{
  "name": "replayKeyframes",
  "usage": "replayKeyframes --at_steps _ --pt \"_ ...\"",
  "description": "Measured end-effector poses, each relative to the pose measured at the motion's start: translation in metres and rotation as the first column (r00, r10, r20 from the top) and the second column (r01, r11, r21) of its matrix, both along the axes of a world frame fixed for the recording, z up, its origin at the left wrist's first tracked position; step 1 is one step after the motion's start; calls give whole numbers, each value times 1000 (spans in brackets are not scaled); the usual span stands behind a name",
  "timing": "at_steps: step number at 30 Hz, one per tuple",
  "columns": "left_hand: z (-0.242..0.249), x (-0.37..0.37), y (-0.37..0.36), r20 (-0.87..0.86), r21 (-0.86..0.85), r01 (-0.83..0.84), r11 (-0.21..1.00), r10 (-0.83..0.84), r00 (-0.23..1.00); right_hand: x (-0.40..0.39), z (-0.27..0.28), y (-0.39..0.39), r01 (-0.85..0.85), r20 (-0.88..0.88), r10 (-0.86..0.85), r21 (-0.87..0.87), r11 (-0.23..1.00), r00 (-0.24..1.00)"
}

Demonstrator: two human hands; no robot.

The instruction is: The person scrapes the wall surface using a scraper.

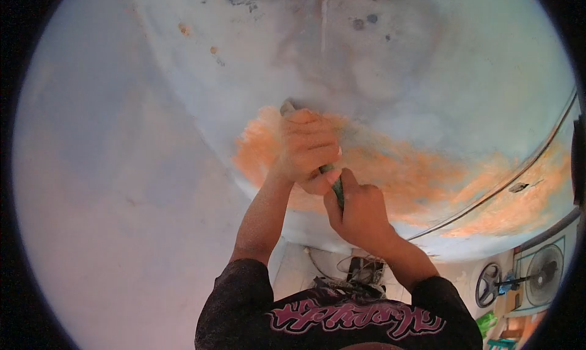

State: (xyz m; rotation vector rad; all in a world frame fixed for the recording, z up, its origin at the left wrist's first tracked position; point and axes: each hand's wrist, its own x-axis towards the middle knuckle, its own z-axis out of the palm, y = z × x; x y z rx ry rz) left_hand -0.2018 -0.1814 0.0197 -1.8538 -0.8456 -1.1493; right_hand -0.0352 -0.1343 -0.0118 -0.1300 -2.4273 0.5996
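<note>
A narrow dark green bar (339, 192), perhaps a sanding block, lies slantwise against a large curved panel (244, 87), which is painted pale grey-blue. Fingers of my left hand (310, 144) are wrapped over its upper part, and the bar's end pokes out past the knuckles. Lower down and to the right, my right hand (361, 212) grips the other end, thumb along it. Around both hands spreads an orange patch (397, 167) on the panel, rough-edged and streaky. Most of the bar is hidden beneath my fingers.
A dark seam (488, 196) curves along the panel's right side, near a small hole (518, 187). At the lower right are a fan (544, 275) and a steering wheel (488, 285). Tangled cables (366, 269) lie on the floor below.
</note>
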Motion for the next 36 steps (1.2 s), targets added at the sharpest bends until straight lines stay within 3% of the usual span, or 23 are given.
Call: replayKeyframes --at_steps 2,5,7,9,13,16,17,19,23,25,26,29,31,34,36 --pt "-4 9 3 17 18 51 999 -52 999 22 -2 -2 19 50 -18 -31 999 999" --pt "-13 14 4 0 -103 31 994 -31 1000 18 -6 -1 19 63 -14 -83 996 998" --pt "-6 1 4 12 127 -26 992 25 1000 6 -3 -4 18 37 -14 -110 994 999" --pt "3 -5 -9 20 50 -16 999 15 1000 -5 8 -9 4 -6 -4 19 1000 1000" --pt "-7 13 -1 -12 -62 44 997 -45 999 17 4 -7 35 97 -30 -52 998 995" --pt "-6 6 8 56 78 97 992 -101 993 12 -2 -6 25 76 -15 -127 992 997" --pt "-5 2 6 80 122 114 986 -124 989 -5 0 -5 24 45 -21 -52 998 999" --pt "4 -16 -13 -9 -24 -120 993 119 993 -12 2 -5 28 14 -28 23 999 1000" --pt "-7 11 1 19 50 0 999 -1 1000 25 -4 -5 34 91 -29 -53 998 995" --pt "-13 20 4 -10 -133 29 991 -31 999 29 -5 -4 42 151 -26 -99 994 988" --pt "-14 15 6 -8 -131 28 991 -29 1000 25 -5 -4 46 117 -37 -77 996 992" --pt "-8 -6 9 -8 87 100 991 -100 995 -7 -6 0 33 22 -32 -31 999 999" --pt "8 -11 -9 -64 -15 -70 997 69 996 -6 -5 -3 4 -31 -4 4 1000 1000" --pt "-11 14 0 2 -54 33 998 -32 999 19 -9 -7 28 43 -26 -50 998 999" --pt "-13 15 6 -33 -94 7 996 -10 999 23 -20 4 39 24 -37 -85 996 999"
